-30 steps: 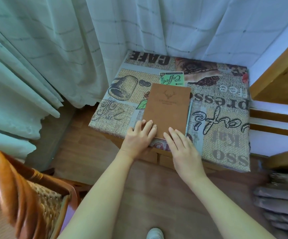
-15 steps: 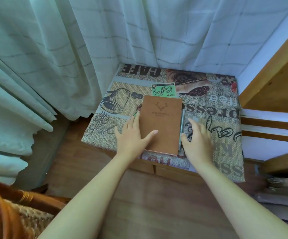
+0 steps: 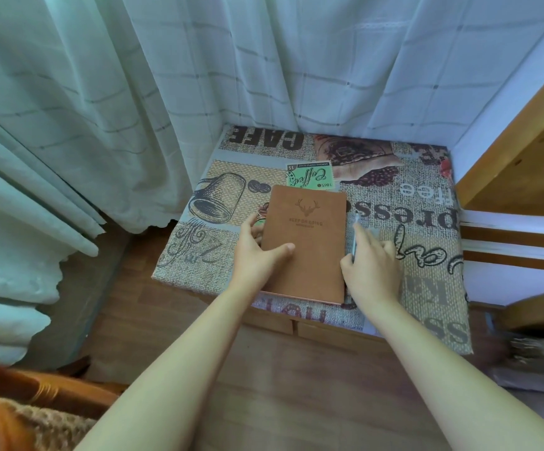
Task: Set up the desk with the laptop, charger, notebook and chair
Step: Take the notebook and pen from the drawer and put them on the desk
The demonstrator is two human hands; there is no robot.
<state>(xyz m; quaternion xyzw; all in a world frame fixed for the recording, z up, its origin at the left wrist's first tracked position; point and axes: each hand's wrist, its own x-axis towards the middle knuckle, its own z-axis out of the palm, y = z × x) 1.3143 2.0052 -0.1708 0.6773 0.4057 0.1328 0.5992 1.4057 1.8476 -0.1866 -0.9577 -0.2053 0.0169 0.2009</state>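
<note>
A brown notebook (image 3: 306, 242) with a deer emblem lies on a low table under a coffee-print cloth (image 3: 426, 288). My left hand (image 3: 254, 255) grips the notebook's left edge, thumb on the cover and fingers curled at the side. My right hand (image 3: 374, 268) is beside the notebook's right edge, its fingers pinched around a slim clear pen (image 3: 356, 222) that lies along that edge. The orange wooden chair (image 3: 20, 411) with a woven seat shows at the bottom left. No laptop or charger is in view.
Pale checked curtains (image 3: 134, 92) hang behind and to the left of the table. Wooden furniture (image 3: 524, 157) with white slats stands close on the right. Wood floor (image 3: 296, 369) lies between me and the table.
Both hands slid from the notebook's near edge to its sides: the left took the left edge, the right went to the pen. The view moved closer to the table.
</note>
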